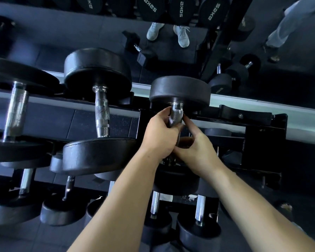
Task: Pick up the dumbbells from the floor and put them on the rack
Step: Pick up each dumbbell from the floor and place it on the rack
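Both hands, left hand [161, 136] and right hand [196, 150], grip the dumbbell [179, 91] handle over the rack [262, 124]; another dumbbell [98, 113] racked left of them.

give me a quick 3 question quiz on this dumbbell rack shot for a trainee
1. True or false: only the left hand grips the held dumbbell.
2. The hands grip its: A) rubber head B) knurled handle C) nothing
3. Fill in: the neighbouring dumbbell on the rack lies to the held one's ____.
Key: 1 false, the right hand grips too; 2 B; 3 left.
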`<state>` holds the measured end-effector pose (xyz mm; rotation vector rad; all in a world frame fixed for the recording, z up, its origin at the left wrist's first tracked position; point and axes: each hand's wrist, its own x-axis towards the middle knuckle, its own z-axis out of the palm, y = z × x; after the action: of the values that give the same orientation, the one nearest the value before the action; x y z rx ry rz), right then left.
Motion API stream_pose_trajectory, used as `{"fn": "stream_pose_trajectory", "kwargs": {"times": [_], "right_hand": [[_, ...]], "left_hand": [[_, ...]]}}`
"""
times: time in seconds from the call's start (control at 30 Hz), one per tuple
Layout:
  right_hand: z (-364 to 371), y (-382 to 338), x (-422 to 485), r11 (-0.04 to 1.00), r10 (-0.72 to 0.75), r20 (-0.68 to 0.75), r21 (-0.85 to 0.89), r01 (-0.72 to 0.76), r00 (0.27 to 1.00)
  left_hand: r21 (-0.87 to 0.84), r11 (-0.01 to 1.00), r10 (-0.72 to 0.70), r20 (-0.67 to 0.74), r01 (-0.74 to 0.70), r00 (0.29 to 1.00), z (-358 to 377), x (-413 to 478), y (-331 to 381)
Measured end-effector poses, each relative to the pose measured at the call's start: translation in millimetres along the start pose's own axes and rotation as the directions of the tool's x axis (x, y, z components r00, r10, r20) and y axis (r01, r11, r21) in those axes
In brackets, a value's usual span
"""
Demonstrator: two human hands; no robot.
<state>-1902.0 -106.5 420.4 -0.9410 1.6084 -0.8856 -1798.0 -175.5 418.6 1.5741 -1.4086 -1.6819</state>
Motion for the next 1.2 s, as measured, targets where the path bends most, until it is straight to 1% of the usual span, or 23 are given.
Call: {"fn": "stream_pose_trajectory", "kwargs": {"times": [0.13,0.27,0.4,0.5,0.57,0.63,0.73,0.87,0.97,1.07,1.2], "right_hand": [[-1.6,-1.2,-3.0,0.999,0.009,-0.004,-0.036,-0.009,1.000],[-8.5,-0.1,-8.4,0.995,0.009,-0.046,-0.102,-0.014,0.999],[-18.9,-9.1,-23.6,0.988,-0.034,-0.093,-0.154,0.019,0.995],[-17.0,-24.9,-42.6,0.977,-0.083,-0.127,-0.207,0.055,0.988],[-12.2,-37.0,-57.5,0.964,-0.133,-0.138,-0.247,0.096,0.981],[-4.6,-48.2,-73.7,0.952,-0.187,-0.129,-0.268,0.147,0.974],[15.3,-58.2,-98.3,0.949,-0.204,-0.072,-0.261,0.179,0.976],[60.3,-63.0,-129.4,0.945,-0.191,0.039,-0.263,0.195,0.981],[111.3,-59.0,-153.6,0.935,-0.183,0.093,-0.290,0.203,0.979],[183.8,-46.1,-177.1,0.926,-0.155,0.177,-0.318,0.205,0.972],[305.7,-19.9,-210.5,0.913,-0.112,0.316,-0.341,0.223,0.942]], "left_hand": [[0.073,0.997,-0.006,0.005,0.005,1.000,-1.8,-2.4,5.4],[0.087,0.996,0.003,0.003,-0.003,1.000,-1.7,-13.2,11.6],[0.096,0.992,0.077,0.008,-0.077,0.997,-7.8,-32.8,19.8],[0.060,0.993,0.097,0.049,-0.100,0.994,-16.7,-53.9,26.1],[0.006,0.993,0.114,0.062,-0.115,0.991,-25.1,-70.6,28.2],[-0.050,0.990,0.131,0.056,-0.128,0.990,-36.3,-87.8,30.2],[-0.119,0.977,0.185,0.047,-0.179,0.982,-64.4,-115.3,26.7],[-0.154,0.962,0.233,0.026,-0.226,0.972,-117.1,-155.2,-2.6],[-0.149,0.965,0.214,-0.023,-0.215,0.976,-168.5,-189.0,-45.5],[-0.167,0.973,0.142,-0.099,-0.157,0.985,-229.3,-230.0,-107.7],[-0.214,0.975,0.003,-0.228,-0.053,0.974,-318.3,-302.4,-204.3]]}}
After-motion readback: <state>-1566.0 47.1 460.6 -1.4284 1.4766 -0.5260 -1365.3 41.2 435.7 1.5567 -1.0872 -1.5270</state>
